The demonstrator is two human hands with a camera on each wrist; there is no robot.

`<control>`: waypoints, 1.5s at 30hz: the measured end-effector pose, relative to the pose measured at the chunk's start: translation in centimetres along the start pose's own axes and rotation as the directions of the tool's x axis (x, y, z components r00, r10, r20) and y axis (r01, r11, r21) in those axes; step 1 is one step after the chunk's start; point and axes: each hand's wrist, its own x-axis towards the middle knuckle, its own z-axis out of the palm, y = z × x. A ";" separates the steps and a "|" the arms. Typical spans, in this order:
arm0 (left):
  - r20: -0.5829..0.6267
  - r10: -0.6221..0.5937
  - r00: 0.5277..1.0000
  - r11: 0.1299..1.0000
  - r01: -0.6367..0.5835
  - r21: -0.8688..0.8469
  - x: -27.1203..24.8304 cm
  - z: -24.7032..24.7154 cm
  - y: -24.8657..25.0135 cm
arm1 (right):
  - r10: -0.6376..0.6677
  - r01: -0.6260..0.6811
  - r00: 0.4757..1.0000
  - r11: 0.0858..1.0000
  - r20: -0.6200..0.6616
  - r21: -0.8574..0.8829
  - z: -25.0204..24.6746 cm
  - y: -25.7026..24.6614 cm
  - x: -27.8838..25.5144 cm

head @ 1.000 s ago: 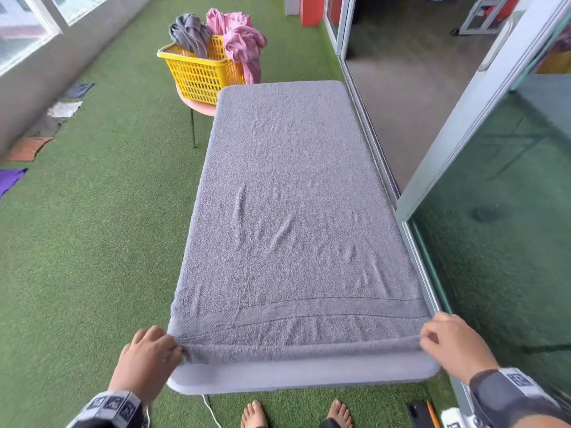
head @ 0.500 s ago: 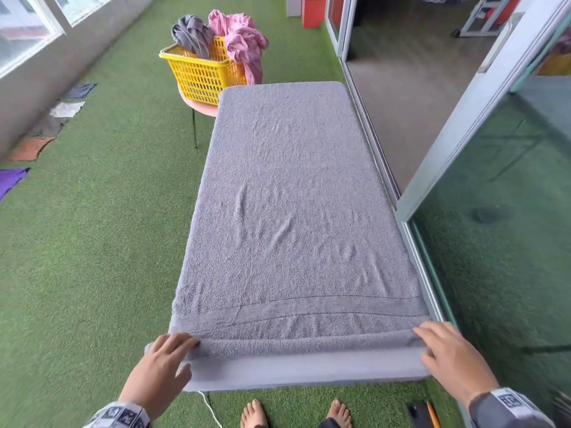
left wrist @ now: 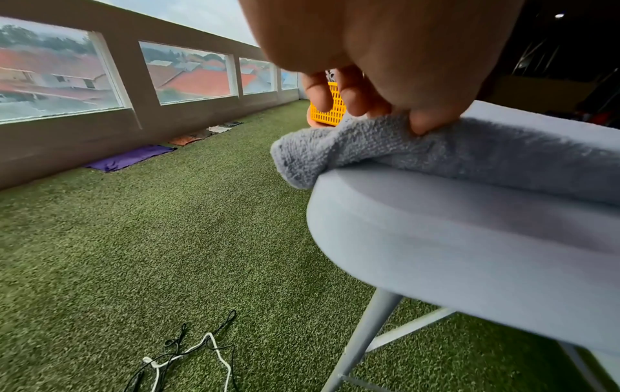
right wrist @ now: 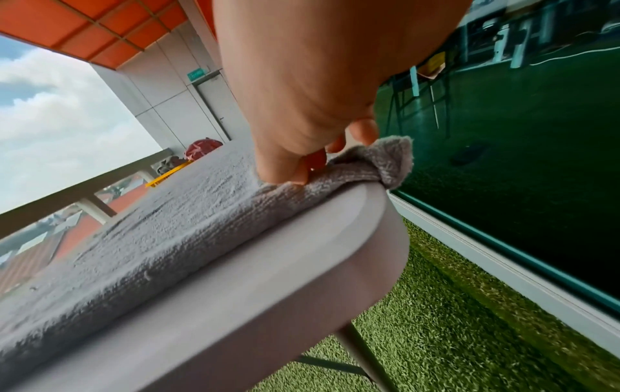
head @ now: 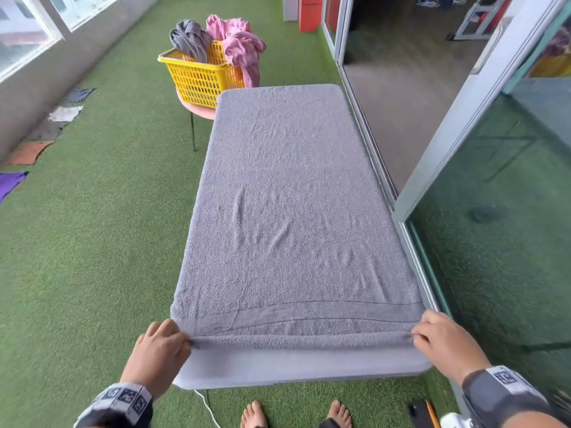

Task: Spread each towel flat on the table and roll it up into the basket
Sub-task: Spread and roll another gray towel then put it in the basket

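Note:
A grey towel [head: 287, 211] lies spread flat over nearly the whole grey table [head: 302, 367]. Its near edge is folded over into a first narrow roll [head: 296, 339]. My left hand [head: 160, 350] pinches the roll's left end [left wrist: 352, 143], which sticks out past the table corner. My right hand [head: 445, 344] pinches the right end [right wrist: 379, 164] at the other near corner. A yellow basket [head: 197, 78] stands beyond the table's far left corner, holding a crumpled grey towel [head: 190, 40] and a pink towel [head: 241, 47].
The basket sits on a small pink side table [head: 197, 111]. Sliding glass doors [head: 494, 211] run close along the table's right side. Green turf surrounds the table; cloths [head: 31, 151] lie along the left wall. Cables [left wrist: 188, 355] trail on the turf by my bare feet [head: 296, 413].
Half a second ago my fingers lay flatter on the rolled edge; now both hands pinch its ends. The roll sits slightly farther from the table's near edge.

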 end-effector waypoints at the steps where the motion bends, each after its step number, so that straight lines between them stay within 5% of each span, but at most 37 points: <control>1: 0.006 -0.022 1.000 1.000 0.022 -0.012 0.4 -0.1 0.1 | 0.024 -0.023 1.000 0.999 -0.002 0.032 -0.2 -0.3 0.2; 8: 0.014 -0.067 0.998 0.986 0.069 -0.153 1.5 0.1 1.1 | 0.030 -0.029 0.999 0.996 -0.020 0.083 0.0 -1.2 0.4; 20: 0.021 0.044 0.999 0.997 -0.043 -0.066 -0.4 0.2 -0.2 | -0.042 0.045 0.996 0.999 0.075 -0.029 -0.8 -0.6 -0.3; 29: 0.016 -0.095 0.995 0.986 0.096 -0.135 1.8 0.1 0.9 | 0.066 -0.064 0.998 0.993 -0.020 0.099 -1.2 -1.3 1.9; 45: 0.047 0.056 0.997 0.998 -0.056 -0.004 0.8 0.1 0.2 | -0.047 0.049 0.997 0.998 0.063 -0.033 -0.3 -0.6 0.5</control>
